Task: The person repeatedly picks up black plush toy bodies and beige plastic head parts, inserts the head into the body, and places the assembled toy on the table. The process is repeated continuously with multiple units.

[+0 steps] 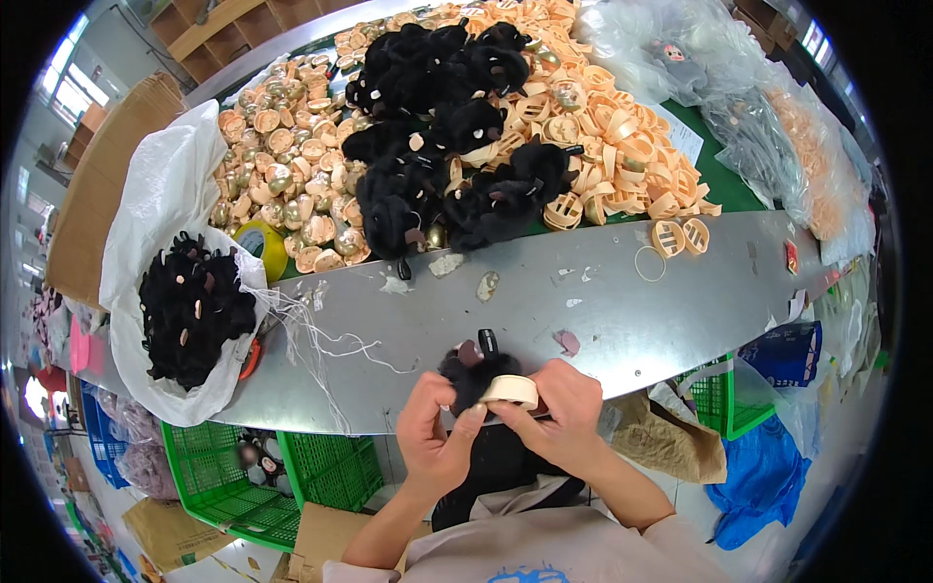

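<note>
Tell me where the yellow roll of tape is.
In the head view, the yellow roll of tape is left of centre, between the white sack and the pile of peach plastic parts.

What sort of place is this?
Probably a plush-goods assembly workshop: heaped peach plastic parts, a pile of black furry pieces, and one black furry item held with a cream plastic part at the grey worktop.

I held a fluffy black plush piece [457, 369] at the near edge of the surface [612, 311], my left hand [435, 432] on its left side. A dull mauve patch and a glossy black tab (the tab poking upward) showed on it. My right hand [562, 413] gripped a smooth, curved cream plastic piece [511, 391] against its lower right.
</note>
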A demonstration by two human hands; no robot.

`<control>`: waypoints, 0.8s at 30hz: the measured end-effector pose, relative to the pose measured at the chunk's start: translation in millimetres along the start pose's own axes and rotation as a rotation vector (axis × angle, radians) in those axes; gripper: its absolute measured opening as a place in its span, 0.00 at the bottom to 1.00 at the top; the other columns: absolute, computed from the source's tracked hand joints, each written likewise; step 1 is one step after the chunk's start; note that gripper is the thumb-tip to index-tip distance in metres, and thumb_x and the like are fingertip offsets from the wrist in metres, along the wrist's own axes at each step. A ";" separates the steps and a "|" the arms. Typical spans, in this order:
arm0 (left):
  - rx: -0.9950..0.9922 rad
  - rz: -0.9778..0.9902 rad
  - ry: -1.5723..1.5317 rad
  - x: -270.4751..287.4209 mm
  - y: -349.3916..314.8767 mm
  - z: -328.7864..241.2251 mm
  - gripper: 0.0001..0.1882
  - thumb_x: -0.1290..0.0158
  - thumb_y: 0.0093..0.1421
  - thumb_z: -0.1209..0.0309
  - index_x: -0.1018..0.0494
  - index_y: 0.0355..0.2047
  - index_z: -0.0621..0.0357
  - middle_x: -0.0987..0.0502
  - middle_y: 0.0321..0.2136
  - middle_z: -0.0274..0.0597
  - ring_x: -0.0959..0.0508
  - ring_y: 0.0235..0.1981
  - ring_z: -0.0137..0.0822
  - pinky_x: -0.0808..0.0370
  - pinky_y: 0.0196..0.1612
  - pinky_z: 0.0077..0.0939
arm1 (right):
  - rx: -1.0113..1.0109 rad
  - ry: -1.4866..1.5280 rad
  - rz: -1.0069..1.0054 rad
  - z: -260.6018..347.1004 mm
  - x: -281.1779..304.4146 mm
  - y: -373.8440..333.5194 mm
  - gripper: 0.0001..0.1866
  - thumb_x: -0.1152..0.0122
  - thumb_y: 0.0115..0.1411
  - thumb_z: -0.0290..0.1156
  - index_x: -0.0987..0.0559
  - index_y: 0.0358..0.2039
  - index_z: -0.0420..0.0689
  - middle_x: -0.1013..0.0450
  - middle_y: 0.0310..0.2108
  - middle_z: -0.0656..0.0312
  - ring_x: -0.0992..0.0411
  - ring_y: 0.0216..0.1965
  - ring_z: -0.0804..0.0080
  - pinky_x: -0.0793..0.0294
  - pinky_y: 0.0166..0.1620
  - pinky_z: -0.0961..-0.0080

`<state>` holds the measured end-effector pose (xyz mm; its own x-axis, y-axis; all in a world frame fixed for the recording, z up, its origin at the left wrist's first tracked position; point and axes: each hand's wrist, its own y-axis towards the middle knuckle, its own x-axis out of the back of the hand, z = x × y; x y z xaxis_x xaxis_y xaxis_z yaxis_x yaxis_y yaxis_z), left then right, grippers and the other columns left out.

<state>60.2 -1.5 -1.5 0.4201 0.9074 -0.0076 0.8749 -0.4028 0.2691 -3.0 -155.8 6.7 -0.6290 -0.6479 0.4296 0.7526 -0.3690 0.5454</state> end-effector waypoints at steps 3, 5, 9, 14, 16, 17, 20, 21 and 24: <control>-0.104 -0.082 0.268 -8.7 4.3 0.7 0.11 0.40 0.61 0.72 0.32 0.31 0.63 0.33 0.27 0.44 0.33 0.25 0.35 0.34 0.28 0.26 | 0.010 -0.069 -0.065 -3.1 -14.7 -1.8 0.21 0.23 0.49 0.35 0.31 0.15 0.43 0.40 0.14 0.62 0.42 0.15 0.64 0.46 0.19 0.68; -0.113 -0.103 0.327 -9.6 9.5 9.5 0.11 0.39 0.60 0.73 0.31 0.31 0.64 0.32 0.27 0.43 0.32 0.25 0.36 0.34 0.28 0.26 | -0.022 -0.087 -0.050 -6.5 -22.7 1.0 0.21 0.29 0.54 0.35 0.32 0.15 0.43 0.42 0.14 0.61 0.41 0.16 0.62 0.46 0.20 0.67; -0.070 -0.045 0.400 -6.4 2.9 15.5 0.11 0.38 0.58 0.75 0.31 0.31 0.63 0.32 0.27 0.43 0.31 0.24 0.37 0.33 0.27 0.28 | -0.026 -0.038 0.105 -30.5 -11.6 -7.0 0.18 0.43 0.62 0.37 0.30 0.19 0.40 0.39 0.19 0.58 0.39 0.21 0.62 0.40 0.24 0.66; -0.199 0.012 0.547 -19.0 4.8 17.8 0.10 0.38 0.57 0.75 0.31 0.30 0.63 0.32 0.26 0.43 0.31 0.24 0.42 0.34 0.26 0.32 | -0.391 0.546 0.082 -43.7 -25.5 -9.3 0.20 0.57 0.68 0.42 0.28 0.41 0.36 0.33 0.35 0.55 0.33 0.36 0.67 0.32 0.42 0.71; -0.146 -0.011 0.508 -21.6 3.0 24.5 0.10 0.39 0.57 0.74 0.31 0.30 0.63 0.33 0.26 0.43 0.31 0.25 0.42 0.34 0.26 0.34 | -0.511 0.708 0.107 -38.5 -31.3 -7.4 0.22 0.59 0.69 0.42 0.29 0.46 0.34 0.31 0.39 0.53 0.31 0.40 0.66 0.31 0.46 0.70; -0.112 -0.013 0.501 -22.2 0.6 25.4 0.10 0.39 0.58 0.74 0.31 0.30 0.63 0.33 0.26 0.43 0.31 0.25 0.42 0.34 0.26 0.33 | -0.486 0.634 0.205 -41.4 -26.8 -8.1 0.22 0.59 0.68 0.40 0.28 0.49 0.34 0.31 0.45 0.50 0.29 0.44 0.62 0.31 0.51 0.70; -0.079 -0.037 0.495 -20.6 -2.2 32.2 0.10 0.40 0.58 0.74 0.31 0.30 0.63 0.33 0.26 0.44 0.32 0.24 0.42 0.34 0.26 0.33 | -0.400 0.510 0.222 -30.0 -28.3 -0.9 0.20 0.59 0.66 0.37 0.27 0.49 0.36 0.30 0.44 0.48 0.29 0.45 0.59 0.31 0.50 0.68; -0.082 -0.050 0.495 -20.2 -2.3 35.5 0.10 0.40 0.58 0.75 0.31 0.30 0.63 0.33 0.26 0.44 0.32 0.24 0.42 0.34 0.26 0.33 | -0.321 0.427 0.181 -27.8 -31.4 0.1 0.19 0.59 0.64 0.34 0.26 0.48 0.38 0.31 0.43 0.48 0.29 0.43 0.55 0.30 0.49 0.66; -0.102 -0.053 0.496 -19.0 -6.4 42.6 0.09 0.41 0.59 0.75 0.32 0.30 0.63 0.33 0.26 0.44 0.32 0.24 0.42 0.35 0.26 0.32 | -0.329 0.314 0.144 -14.4 -34.2 -2.1 0.18 0.59 0.64 0.33 0.26 0.47 0.38 0.33 0.41 0.49 0.31 0.41 0.54 0.31 0.48 0.64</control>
<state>56.9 -21.2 -44.2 0.1891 0.8840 0.4274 0.8534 -0.3633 0.3739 19.8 -142.5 -19.4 -0.4626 -0.8592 0.2186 0.8815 -0.4193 0.2172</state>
